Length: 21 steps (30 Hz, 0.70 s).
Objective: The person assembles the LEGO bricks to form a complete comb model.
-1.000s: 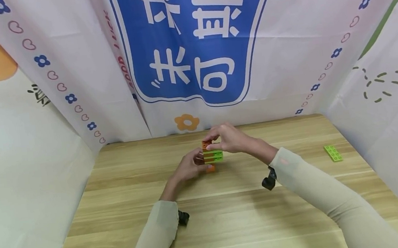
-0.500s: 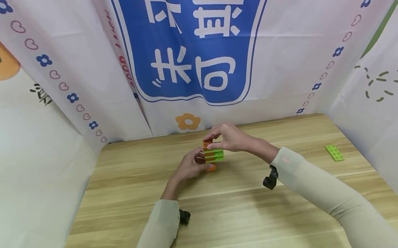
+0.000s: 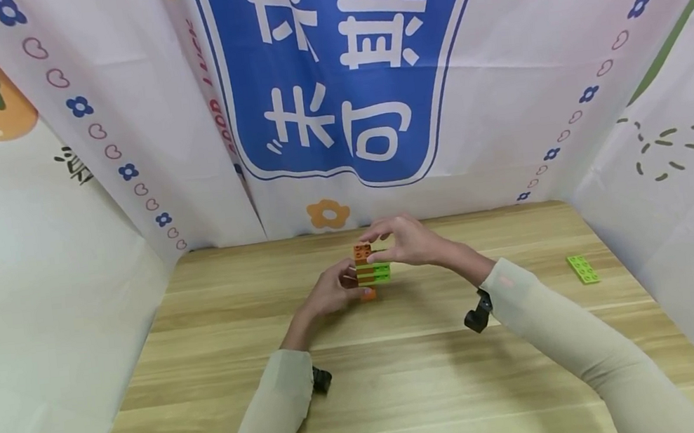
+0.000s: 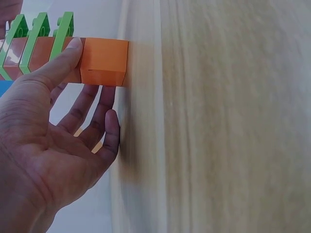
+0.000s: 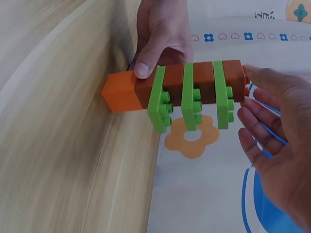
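Observation:
A toy brick tower (image 3: pixel 363 271) stands upright toward the back of the table. At its foot is an orange brick (image 5: pixel 120 92); above it brown bricks (image 5: pixel 175 82) alternate with three green plates (image 5: pixel 156 111) that jut to the right. My left hand (image 3: pixel 329 290) grips the lower tower from the left, the thumb on the brown brick just above the orange one. My right hand (image 3: pixel 411 240) hovers at the top right, fingers apart and loosely bent, a fingertip right at the studs of the top brown brick (image 5: pixel 234 80).
Far off to the right on the wooden table (image 3: pixel 402 380) lies a loose green plate (image 3: pixel 582 269), studs up. A printed cloth (image 3: pixel 502 122) hangs close behind the tower, along the back edge, and more cloth hangs at both sides.
My right hand has shifted slightly right and loosened off the top brown brick, whose studs now show. My left hand keeps its grip on the tower.

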{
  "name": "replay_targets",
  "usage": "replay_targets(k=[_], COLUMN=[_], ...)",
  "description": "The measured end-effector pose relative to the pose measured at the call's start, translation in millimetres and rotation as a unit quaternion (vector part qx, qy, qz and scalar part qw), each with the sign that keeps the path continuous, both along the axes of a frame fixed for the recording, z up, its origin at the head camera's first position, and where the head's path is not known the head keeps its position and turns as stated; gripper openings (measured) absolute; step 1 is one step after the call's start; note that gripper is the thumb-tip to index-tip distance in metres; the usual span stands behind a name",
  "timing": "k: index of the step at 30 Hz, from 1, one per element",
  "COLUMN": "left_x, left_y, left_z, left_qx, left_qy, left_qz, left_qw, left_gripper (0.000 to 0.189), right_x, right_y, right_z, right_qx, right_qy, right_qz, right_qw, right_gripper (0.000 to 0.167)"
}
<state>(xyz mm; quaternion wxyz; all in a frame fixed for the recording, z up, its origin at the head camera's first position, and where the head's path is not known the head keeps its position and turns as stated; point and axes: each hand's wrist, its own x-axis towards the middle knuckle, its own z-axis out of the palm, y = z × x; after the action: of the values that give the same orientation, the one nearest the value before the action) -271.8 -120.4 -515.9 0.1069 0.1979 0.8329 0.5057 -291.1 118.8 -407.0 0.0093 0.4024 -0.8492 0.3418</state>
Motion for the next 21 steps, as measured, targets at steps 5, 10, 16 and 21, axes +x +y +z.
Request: replay_targets(k=[5,10,16,21], left_x=[1.3,0.9,1.9,2.6], left_y=[-0.2,-0.3,0.2,0.6], left_z=[0.0,0.7,0.6,-1.0], left_qx=[0.004,0.003,0.0,0.01], left_qy=[0.001,0.005,-0.005,-0.007], left_qz=[0.001,0.001,0.006,0.006], left_qw=[1.0,1.0,1.0,0.9999], left_gripper=[0.036,0.035,0.033,0.032], right_x=[1.6,2.8,5.2,7.1], right_y=[9,21,37,51], right_z=[0.2,-1.4,-2.9,-4.7], right_qx=[0.001,0.003,0.015,0.019], right_qy=[-0.002,-0.004,0.0,0.006], right_qz=[-0.01,-0.023,-0.037,-0.043], right_qw=[0.9999,0.9997,0.9992,0.9989], right_gripper=[0.039,0.04,0.042,0.042])
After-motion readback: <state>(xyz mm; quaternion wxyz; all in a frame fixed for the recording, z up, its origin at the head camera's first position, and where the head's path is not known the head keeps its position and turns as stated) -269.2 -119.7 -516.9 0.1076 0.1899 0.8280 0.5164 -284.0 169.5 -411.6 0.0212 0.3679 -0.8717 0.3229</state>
